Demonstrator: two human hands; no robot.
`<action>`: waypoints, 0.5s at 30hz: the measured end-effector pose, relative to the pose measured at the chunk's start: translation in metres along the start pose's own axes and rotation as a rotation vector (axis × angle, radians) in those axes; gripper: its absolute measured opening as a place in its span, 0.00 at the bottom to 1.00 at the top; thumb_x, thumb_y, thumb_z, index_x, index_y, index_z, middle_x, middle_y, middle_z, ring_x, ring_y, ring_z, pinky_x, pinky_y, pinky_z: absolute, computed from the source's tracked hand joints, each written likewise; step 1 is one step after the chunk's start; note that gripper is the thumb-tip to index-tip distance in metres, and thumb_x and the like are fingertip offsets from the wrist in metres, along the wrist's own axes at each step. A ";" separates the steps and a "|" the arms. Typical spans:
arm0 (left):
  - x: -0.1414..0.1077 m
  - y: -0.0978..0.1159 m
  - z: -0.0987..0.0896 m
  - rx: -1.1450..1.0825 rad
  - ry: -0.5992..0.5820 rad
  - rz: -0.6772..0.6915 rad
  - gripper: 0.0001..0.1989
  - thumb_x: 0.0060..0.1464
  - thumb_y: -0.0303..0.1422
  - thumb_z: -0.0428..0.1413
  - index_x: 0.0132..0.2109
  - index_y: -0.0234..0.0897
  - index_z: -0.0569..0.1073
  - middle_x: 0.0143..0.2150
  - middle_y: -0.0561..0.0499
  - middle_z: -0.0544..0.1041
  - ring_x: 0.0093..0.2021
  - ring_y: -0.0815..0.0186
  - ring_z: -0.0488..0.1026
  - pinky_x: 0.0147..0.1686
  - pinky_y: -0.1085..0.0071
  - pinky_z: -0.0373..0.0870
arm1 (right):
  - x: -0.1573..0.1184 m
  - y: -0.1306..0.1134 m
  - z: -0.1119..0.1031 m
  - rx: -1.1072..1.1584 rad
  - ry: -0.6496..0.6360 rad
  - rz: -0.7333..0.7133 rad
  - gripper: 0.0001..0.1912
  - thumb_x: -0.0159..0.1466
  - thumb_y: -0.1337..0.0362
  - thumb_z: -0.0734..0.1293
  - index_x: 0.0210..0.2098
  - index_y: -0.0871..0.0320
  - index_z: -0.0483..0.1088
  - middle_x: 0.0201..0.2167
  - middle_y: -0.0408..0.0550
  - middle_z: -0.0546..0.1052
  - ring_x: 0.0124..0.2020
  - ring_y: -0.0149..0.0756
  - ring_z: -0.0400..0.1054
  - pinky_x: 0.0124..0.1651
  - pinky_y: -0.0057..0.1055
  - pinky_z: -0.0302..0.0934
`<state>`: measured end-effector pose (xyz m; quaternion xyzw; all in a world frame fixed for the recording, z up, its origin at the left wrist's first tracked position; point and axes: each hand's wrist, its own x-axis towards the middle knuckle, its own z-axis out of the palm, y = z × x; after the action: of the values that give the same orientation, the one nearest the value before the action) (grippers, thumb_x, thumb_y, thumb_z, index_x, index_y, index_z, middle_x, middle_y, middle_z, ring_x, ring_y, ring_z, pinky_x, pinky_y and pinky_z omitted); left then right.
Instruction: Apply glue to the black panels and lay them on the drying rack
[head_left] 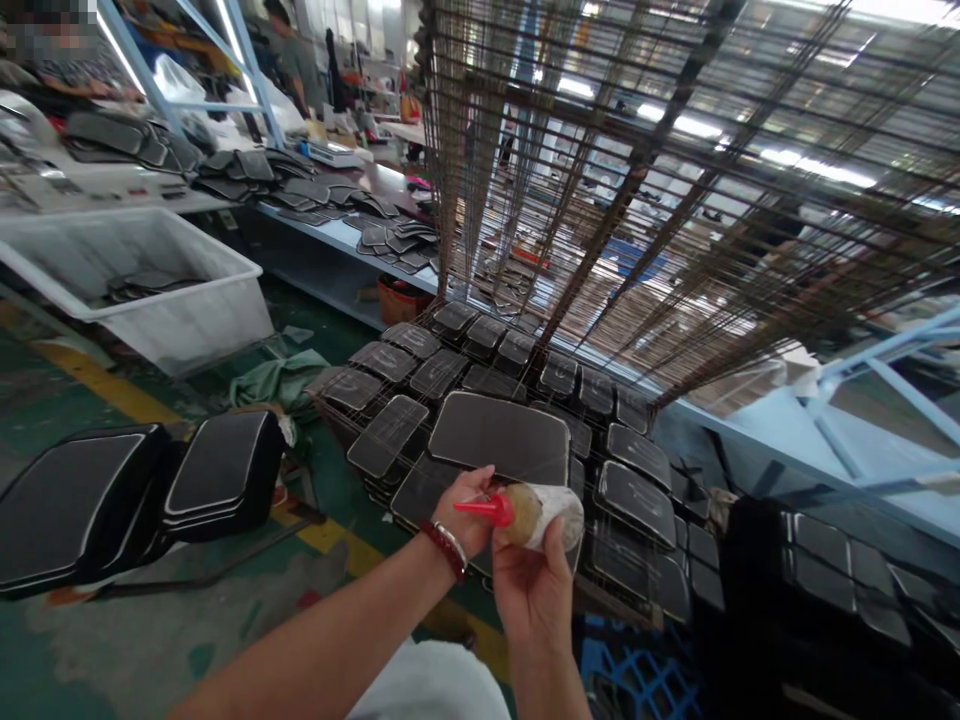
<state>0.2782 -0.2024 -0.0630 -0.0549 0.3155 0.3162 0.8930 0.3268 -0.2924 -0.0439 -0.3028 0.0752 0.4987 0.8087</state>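
My right hand [536, 590] is closed around a squeeze bottle [553, 510], which has a red pointed nozzle, a yellowish-brown shoulder and a whitish body. The bottle lies on its side, its nozzle pointing left across my left hand [466, 515]. That hand wears a red bracelet and a silver bangle. Its fingers close at the near edge of a black panel [499, 432] with pale edging, partly hidden by the bottle. Beneath the panel, similar black pieces [636, 497] lie in rows on a wire rack [652, 600].
Hinged wire shelves [600, 180] rise tilted behind the rack. A white tub [202, 310] stands left, with black bag-like pieces [217, 465] in front of it. Black pieces [300, 185] cover a bench. A blue crate [637, 665] sits low right. People work at the back left.
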 end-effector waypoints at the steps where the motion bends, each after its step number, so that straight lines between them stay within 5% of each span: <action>1: -0.003 -0.003 0.000 0.022 -0.039 -0.004 0.08 0.53 0.27 0.57 0.26 0.33 0.71 0.25 0.46 0.76 0.31 0.60 0.78 0.39 0.65 0.74 | 0.002 0.000 0.001 -0.010 -0.006 -0.002 0.16 0.54 0.58 0.75 0.41 0.52 0.75 0.38 0.44 0.80 0.43 0.35 0.74 0.45 0.29 0.71; 5: -0.020 -0.015 -0.008 0.095 -0.188 0.126 0.06 0.52 0.30 0.59 0.29 0.32 0.74 0.31 0.44 0.79 0.36 0.59 0.78 0.45 0.65 0.71 | 0.000 -0.008 0.004 -0.067 0.006 -0.005 0.16 0.56 0.58 0.74 0.44 0.51 0.74 0.40 0.42 0.80 0.42 0.34 0.74 0.45 0.29 0.71; 8: -0.029 -0.008 -0.042 0.216 -0.297 0.136 0.10 0.45 0.26 0.63 0.38 0.33 0.77 0.43 0.42 0.80 0.45 0.60 0.77 0.47 0.67 0.69 | -0.008 -0.026 0.003 -0.172 0.032 0.028 0.21 0.58 0.56 0.72 0.50 0.51 0.71 0.46 0.44 0.78 0.47 0.35 0.73 0.48 0.30 0.70; 10: -0.035 0.015 -0.083 0.381 -0.230 0.032 0.17 0.39 0.24 0.65 0.41 0.33 0.76 0.46 0.40 0.79 0.46 0.58 0.77 0.46 0.65 0.69 | -0.010 -0.042 0.001 -0.269 0.050 0.084 0.23 0.58 0.53 0.71 0.52 0.47 0.70 0.50 0.43 0.77 0.47 0.36 0.73 0.46 0.31 0.72; 12: -0.043 0.055 -0.126 0.571 0.014 -0.021 0.17 0.36 0.26 0.66 0.38 0.33 0.75 0.40 0.39 0.80 0.40 0.56 0.78 0.44 0.62 0.69 | -0.010 -0.058 -0.001 -0.389 0.080 0.203 0.26 0.57 0.51 0.71 0.53 0.47 0.69 0.52 0.45 0.75 0.45 0.39 0.74 0.39 0.29 0.73; 13: -0.048 0.080 -0.142 0.656 0.143 0.019 0.16 0.37 0.30 0.66 0.37 0.32 0.74 0.39 0.39 0.80 0.39 0.55 0.78 0.44 0.61 0.68 | -0.010 -0.064 -0.001 -0.435 0.098 0.246 0.27 0.56 0.52 0.72 0.54 0.47 0.69 0.53 0.46 0.75 0.44 0.40 0.74 0.35 0.27 0.73; 15: -0.054 0.131 -0.154 0.698 0.224 0.126 0.16 0.40 0.34 0.65 0.38 0.34 0.73 0.40 0.41 0.80 0.42 0.57 0.77 0.46 0.63 0.66 | -0.011 -0.072 0.001 -0.489 0.119 0.281 0.29 0.54 0.53 0.74 0.54 0.46 0.69 0.54 0.47 0.74 0.42 0.40 0.75 0.34 0.27 0.73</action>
<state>0.0854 -0.1727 -0.1394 0.2384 0.5028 0.2358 0.7967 0.3821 -0.3229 -0.0084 -0.5040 0.0414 0.5905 0.6290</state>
